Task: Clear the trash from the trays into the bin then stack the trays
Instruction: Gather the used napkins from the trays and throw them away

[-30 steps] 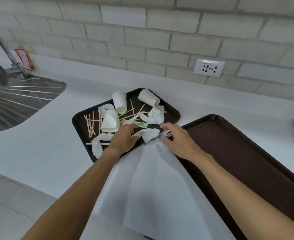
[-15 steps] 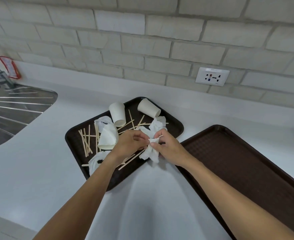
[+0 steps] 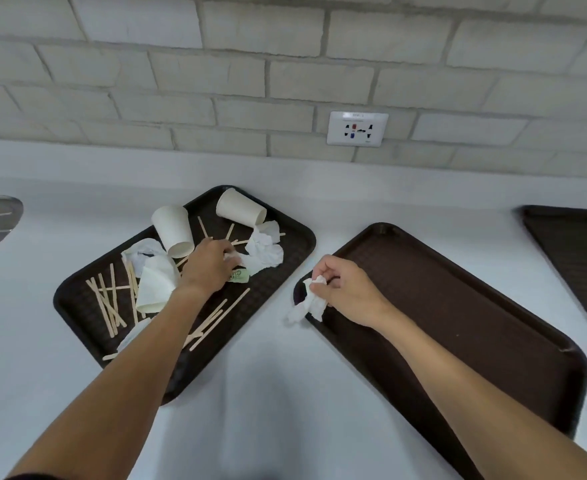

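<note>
Trash (image 3: 112, 299) fills the tray (image 3: 286, 252) at ten o'clock, where my left hand (image 3: 209, 266) curls on a tissue (image 3: 266, 251); my right hand (image 3: 347, 289) pinches a napkin (image 3: 311, 304) thinly, so it may fall.

Left grip (image 3: 205, 268) pinches a crumpled napkin (image 3: 264, 254) in the black tray (image 3: 278, 271) (cups (image 3: 172, 230), stirrers (image 3: 106, 303) strewn there); right grip (image 3: 347, 289) holds a napkin scrap (image 3: 311, 303) over the brown tray (image 3: 458, 306)'s corner.

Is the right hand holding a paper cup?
No, the right hand pinches only a crumpled napkin.
</note>
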The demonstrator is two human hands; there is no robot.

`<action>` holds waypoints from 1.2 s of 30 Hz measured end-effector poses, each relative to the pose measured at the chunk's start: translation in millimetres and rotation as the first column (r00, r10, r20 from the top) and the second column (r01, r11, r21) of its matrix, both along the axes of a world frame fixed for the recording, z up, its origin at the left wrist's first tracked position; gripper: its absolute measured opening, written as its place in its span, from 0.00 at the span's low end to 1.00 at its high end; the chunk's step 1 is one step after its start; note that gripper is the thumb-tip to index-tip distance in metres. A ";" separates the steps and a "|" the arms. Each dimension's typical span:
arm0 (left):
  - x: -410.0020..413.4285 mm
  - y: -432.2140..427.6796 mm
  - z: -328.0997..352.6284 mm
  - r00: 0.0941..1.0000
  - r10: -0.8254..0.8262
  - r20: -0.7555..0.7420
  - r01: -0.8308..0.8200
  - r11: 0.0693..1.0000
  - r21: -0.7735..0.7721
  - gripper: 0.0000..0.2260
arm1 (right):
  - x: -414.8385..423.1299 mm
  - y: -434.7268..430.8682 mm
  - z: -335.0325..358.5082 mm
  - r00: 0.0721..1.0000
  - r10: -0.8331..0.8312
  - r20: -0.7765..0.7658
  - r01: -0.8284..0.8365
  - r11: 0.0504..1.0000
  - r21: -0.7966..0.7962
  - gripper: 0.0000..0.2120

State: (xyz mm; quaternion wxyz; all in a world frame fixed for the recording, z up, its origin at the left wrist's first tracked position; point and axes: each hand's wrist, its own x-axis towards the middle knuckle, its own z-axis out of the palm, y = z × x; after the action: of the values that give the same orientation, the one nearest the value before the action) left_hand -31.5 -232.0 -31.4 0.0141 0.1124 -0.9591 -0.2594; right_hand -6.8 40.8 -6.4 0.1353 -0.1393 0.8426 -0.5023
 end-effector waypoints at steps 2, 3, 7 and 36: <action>-0.3 1.1 -2.6 0.999 0.025 -0.023 -0.025 1.000 0.004 0.06 | 5.3 13.3 3.2 1.000 -0.018 -0.011 0.018 1.000 -0.009 0.08; 0.2 1.8 -3.3 0.999 0.041 -0.027 -0.041 0.999 0.009 0.05 | 8.1 20.2 4.0 0.999 -0.029 -0.016 0.029 1.000 -0.010 0.09; 7.8 12.1 6.3 0.990 0.111 -0.084 -0.106 0.992 0.066 0.04 | 21.5 41.6 5.5 0.997 -0.080 -0.018 0.079 0.996 -0.031 0.08; 282.1 550.1 27.6 0.777 -0.622 -0.096 0.568 0.628 0.532 0.03 | 336.8 499.2 -35.9 0.665 -0.747 0.019 0.744 0.660 -0.106 0.05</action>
State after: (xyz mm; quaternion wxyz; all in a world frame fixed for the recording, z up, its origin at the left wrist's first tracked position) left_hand 250.6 318.1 -3.8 -0.1506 -0.1991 -0.8299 -0.4990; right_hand 330.0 540.0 -42.3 -0.1005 0.2041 0.8001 -0.5550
